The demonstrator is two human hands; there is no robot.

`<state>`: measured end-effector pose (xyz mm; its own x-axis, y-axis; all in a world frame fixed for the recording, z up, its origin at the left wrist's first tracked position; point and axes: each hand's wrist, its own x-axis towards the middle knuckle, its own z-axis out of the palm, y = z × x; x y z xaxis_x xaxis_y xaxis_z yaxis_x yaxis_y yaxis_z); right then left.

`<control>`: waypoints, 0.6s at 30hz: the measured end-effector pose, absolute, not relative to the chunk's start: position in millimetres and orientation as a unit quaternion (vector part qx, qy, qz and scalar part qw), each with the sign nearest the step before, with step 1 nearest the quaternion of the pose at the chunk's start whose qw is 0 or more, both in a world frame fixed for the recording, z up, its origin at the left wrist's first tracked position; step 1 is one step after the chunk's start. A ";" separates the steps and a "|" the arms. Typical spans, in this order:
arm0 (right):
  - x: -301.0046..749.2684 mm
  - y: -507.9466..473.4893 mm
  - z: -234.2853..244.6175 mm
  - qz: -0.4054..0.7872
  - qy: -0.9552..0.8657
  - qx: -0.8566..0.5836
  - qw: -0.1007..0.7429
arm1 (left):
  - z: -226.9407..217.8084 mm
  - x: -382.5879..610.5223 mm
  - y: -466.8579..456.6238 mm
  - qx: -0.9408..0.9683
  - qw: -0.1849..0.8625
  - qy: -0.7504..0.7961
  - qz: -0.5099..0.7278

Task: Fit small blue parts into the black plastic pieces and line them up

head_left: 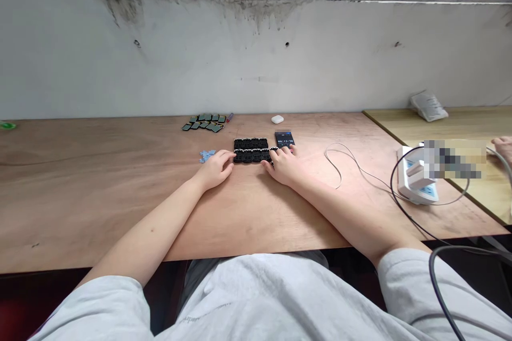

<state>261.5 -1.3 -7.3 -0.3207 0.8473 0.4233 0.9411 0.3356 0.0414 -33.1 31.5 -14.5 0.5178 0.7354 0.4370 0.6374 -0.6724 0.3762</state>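
At the far left, a small green object (7, 126) is being seen at the back edge of the wooden table (100, 186); further in, a cluster of dark green cards (206, 122) is being shown fanned near the wall, with a few pale blue pieces (206, 155) lying in front of it; no writing is being made out on either.

The left hand (216, 168) is being rested on the table with its fingers half curled, the tips being pressed against the left end of the black parts (252, 150); whether anything is being pinched cannot be told.

The black parts are being kept at the middle of the table in two touching rows; their long axis is running left to right, parallel to the table's front edge, with one end pointing at each hand.

The right hand (282, 165) is being laid over the right end of the near row, its fingers stretched out and released, grasping nothing.

Just behind it, a phone (285, 139) is being shown lying flat; white timer digits beginning 00:13 are being displayed, the last pair being too small to read.

A white case (277, 119) is being seen behind the phone; to the right, a thin white cable (340, 162) and a white power strip (416, 184) are lying; another person's hand (504, 145) is being glimpsed at the right edge.
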 end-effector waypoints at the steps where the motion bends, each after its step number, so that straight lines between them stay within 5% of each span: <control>1: 261.5 -2.0 -6.4 -0.143 -0.801 -0.558 0.166 | -14.9 -33.4 31.7 0.867 0.084 0.396 0.291; 18: 269.3 7.2 -13.1 -0.134 -0.817 -0.492 0.271 | -14.0 -33.6 29.9 0.865 0.060 0.383 0.319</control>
<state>269.3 7.2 -13.1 -0.3691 0.7313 0.5736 0.8759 0.4800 -0.0483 -33.6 29.9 -14.0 0.5034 0.7005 0.5059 0.6239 -0.6997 0.3480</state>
